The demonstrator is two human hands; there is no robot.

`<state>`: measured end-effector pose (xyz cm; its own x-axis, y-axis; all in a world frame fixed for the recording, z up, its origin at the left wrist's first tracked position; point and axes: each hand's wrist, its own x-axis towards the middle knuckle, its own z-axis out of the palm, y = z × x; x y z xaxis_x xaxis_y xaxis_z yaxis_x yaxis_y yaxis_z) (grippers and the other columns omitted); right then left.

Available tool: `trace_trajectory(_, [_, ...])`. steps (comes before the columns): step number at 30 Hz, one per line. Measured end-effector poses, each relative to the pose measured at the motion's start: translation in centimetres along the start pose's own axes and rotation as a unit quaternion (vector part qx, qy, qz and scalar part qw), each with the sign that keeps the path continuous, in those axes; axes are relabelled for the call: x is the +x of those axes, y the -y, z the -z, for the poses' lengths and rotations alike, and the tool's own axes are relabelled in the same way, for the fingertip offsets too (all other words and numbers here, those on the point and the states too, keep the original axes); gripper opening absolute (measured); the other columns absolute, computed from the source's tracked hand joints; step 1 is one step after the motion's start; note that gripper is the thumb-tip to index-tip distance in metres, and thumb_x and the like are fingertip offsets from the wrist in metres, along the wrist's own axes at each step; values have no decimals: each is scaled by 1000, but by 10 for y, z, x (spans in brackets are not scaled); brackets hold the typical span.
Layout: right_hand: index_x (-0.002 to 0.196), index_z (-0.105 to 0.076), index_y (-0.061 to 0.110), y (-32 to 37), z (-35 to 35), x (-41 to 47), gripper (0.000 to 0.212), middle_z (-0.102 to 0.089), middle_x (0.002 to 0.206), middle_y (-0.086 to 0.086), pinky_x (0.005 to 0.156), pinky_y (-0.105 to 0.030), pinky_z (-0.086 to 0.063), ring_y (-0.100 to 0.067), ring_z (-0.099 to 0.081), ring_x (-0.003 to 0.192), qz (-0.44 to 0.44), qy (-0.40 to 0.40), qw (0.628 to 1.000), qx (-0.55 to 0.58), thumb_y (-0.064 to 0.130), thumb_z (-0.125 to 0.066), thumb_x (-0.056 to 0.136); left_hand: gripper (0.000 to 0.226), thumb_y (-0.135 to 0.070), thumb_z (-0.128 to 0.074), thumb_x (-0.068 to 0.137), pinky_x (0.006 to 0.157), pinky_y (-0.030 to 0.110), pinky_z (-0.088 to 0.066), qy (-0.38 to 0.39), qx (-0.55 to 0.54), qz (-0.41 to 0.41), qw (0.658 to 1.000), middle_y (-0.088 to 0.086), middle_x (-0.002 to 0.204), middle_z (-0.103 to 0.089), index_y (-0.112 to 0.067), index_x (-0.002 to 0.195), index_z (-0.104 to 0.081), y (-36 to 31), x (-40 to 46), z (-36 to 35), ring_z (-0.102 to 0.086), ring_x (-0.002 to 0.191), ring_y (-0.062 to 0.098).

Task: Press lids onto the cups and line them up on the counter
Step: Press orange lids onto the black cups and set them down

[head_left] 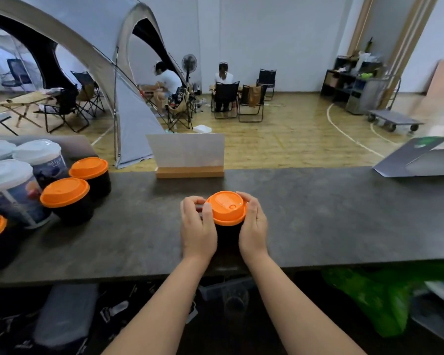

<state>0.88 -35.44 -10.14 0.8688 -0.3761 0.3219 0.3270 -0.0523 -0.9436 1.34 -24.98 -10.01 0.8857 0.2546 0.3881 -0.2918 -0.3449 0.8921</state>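
Near the card stand (190, 156) on the surface (318, 213), left hand (198, 226) and right hand (253, 226) grip the black cup (228, 234) under its orange lid (226, 207).

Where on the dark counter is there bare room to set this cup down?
Bare dark counter runs right of the black cup with the orange lid, up to the grey folded board. A smaller patch lies between the left hand and the orange-lidded black cups. The left end is crowded with cups.
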Motion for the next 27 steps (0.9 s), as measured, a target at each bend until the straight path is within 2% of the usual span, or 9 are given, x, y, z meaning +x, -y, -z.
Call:
trace_trajectory(3, [118,-56,33,5,-1,-2,44,-62,115,10,86,-15,-47,-4,-60,104,-9,47,999,-8,59,-35,90,37,-32,-30,96,84,8,-36,29,-22,-23,999,-9,126,-40,-24,129,-46,-2,1,1,-45,107,-12])
trace_trajectory(5, [117,-52,39,8,0,-3,43,-59,115,11,83,-19,-49,-6,-60,103,-25,72,997,-7,62,-43,82,44,-30,-28,97,96,9,-37,73,-46,-36,996,-12,134,-46,-30,136,-49,-1,1,0,-45,118,-12])
trace_trajectory(10, [114,-51,31,14,-8,-3,44,-57,114,3,73,-19,-52,-13,-60,99,-30,55,997,46,55,-48,78,42,-37,-24,96,80,9,-46,107,-42,0,993,-14,116,-61,-44,125,-53,0,2,1,-55,103,-11])
trace_trajectory(14, [115,-51,28,11,-13,-4,50,-57,115,-1,74,-21,-52,-17,-59,102,-36,36,997,49,59,-45,76,39,-37,-24,96,85,26,-51,116,-49,-4,992,-13,112,-60,-43,124,-51,2,2,0,-58,102,-2])
trace_trajectory(17, [121,-47,29,10,-12,-6,51,-55,119,-2,77,-25,-52,-19,-60,104,-46,24,997,51,60,-48,80,38,-41,-26,96,87,31,-52,109,-58,2,992,-10,115,-62,-43,122,-53,2,4,0,-59,104,5])
trace_trajectory(20, [113,-52,26,11,-9,-5,26,-58,112,-4,73,-20,-51,-20,-60,98,-44,-47,996,67,44,-53,94,26,-46,-36,95,80,22,-50,73,-71,-1,995,-15,107,-64,-44,112,-55,-2,1,3,-61,99,4])
trace_trajectory(22, [105,-57,26,12,-9,-4,13,-62,105,-2,72,-18,-51,-20,-61,95,-41,-72,994,70,35,-50,100,15,-46,-41,95,79,25,-53,58,-53,-36,996,-20,105,-61,-49,108,-49,-4,-2,5,-60,98,1])
trace_trajectory(24, [106,-61,22,9,-10,-4,23,-65,105,-4,75,-21,-52,-20,-63,96,-35,-60,995,68,37,-44,101,21,-44,-40,98,85,23,-51,64,-32,-76,995,-19,120,-57,-51,116,-47,-3,-4,5,-56,106,0])
trace_trajectory(27, [114,-56,19,9,-11,-6,27,-62,110,-5,75,-21,-53,-15,-62,96,-34,-17,997,68,37,-44,99,34,-44,-34,100,91,21,-44,76,2,-105,992,-10,144,-48,-39,123,-59,0,-5,0,-48,122,5])
